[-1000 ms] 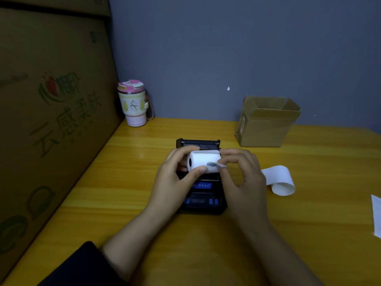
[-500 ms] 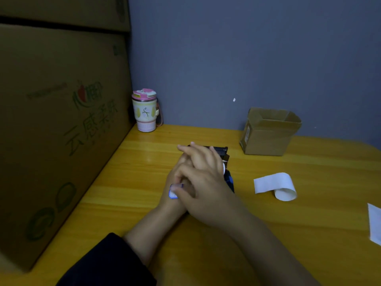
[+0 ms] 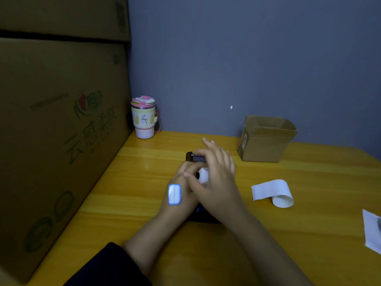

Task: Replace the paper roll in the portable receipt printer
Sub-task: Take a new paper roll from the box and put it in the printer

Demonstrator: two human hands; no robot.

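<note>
The black receipt printer (image 3: 194, 157) lies mid-table, mostly covered by both hands; only its raised lid edge and a dark strip of its near end show. A white paper roll (image 3: 203, 174) sits over the printer's open bay. My left hand (image 3: 179, 183) comes in from the left with its fingers curled against the roll's left end; a blue-white patch of light falls on its back. My right hand (image 3: 216, 178) lies across the roll from above, thumb at the roll's left end, fingers reaching over the lid. Whether the roll is seated in the bay is hidden.
A loose curl of white paper (image 3: 275, 193) lies to the right of the printer. A small open cardboard box (image 3: 266, 141) stands at the back right, a pink-lidded cup (image 3: 144, 118) at the back left, a large carton (image 3: 61, 131) along the left, and a paper sheet (image 3: 372, 230) at the right edge.
The roll went from being held up above the printer down onto its open bay. My right hand crossed over the left and now covers the roll and most of the printer.
</note>
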